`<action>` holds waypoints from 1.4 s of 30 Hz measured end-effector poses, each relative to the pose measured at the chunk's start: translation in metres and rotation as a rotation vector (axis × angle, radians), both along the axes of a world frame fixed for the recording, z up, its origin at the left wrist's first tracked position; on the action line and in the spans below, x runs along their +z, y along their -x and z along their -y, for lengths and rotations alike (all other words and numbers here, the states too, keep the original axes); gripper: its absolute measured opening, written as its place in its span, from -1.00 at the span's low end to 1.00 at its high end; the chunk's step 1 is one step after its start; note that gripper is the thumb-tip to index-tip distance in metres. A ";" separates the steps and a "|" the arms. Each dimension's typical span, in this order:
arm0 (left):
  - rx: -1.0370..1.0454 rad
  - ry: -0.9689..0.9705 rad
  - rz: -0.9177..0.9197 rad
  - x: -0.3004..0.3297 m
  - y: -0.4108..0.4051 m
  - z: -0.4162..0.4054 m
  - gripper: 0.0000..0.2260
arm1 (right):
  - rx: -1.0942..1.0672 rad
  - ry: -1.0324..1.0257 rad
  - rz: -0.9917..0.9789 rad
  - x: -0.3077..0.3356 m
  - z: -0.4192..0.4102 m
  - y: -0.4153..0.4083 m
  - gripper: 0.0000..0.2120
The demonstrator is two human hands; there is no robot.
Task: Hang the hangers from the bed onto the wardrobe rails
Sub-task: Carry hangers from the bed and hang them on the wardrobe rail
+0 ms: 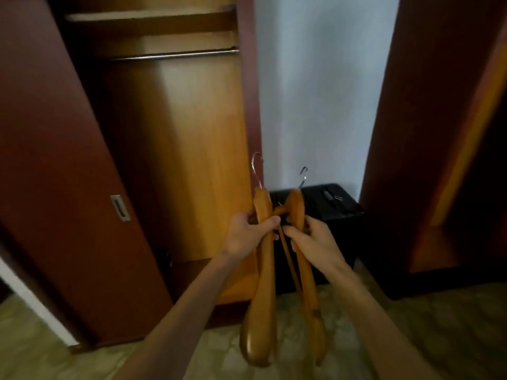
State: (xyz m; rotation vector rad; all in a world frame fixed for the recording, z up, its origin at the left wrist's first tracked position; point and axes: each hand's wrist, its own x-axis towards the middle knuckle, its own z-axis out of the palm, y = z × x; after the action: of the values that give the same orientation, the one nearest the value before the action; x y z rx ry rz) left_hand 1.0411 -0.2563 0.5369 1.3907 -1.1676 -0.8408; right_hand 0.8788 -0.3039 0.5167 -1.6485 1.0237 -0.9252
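I stand in front of an open wardrobe. My left hand (247,234) grips a wooden hanger (263,283) near its neck, its metal hook pointing up. My right hand (312,239) grips a second wooden hanger (308,283) beside it, hook also up. The two hangers hang close together and seem to touch or cross between my hands. The metal wardrobe rail (175,54) runs across the open compartment high up at the left, bare, well above both hands. No bed is in view.
A dark red sliding door (55,174) with a metal handle (120,207) covers the wardrobe's left side. A shelf (148,16) sits above the rail. A black case (329,204) stands against the white wall. Another dark wardrobe (444,146) stands at right.
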 end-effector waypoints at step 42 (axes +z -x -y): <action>0.104 0.245 0.094 0.259 -0.451 0.540 -0.80 | -0.061 0.232 0.176 0.278 0.555 -0.461 -0.61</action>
State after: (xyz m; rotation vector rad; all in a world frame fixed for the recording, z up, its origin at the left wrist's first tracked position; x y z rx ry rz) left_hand 1.4924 -0.7966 0.7964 1.2866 -1.2152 -0.5446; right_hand 1.3399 -0.8587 0.7946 -1.6966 0.8766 -1.2451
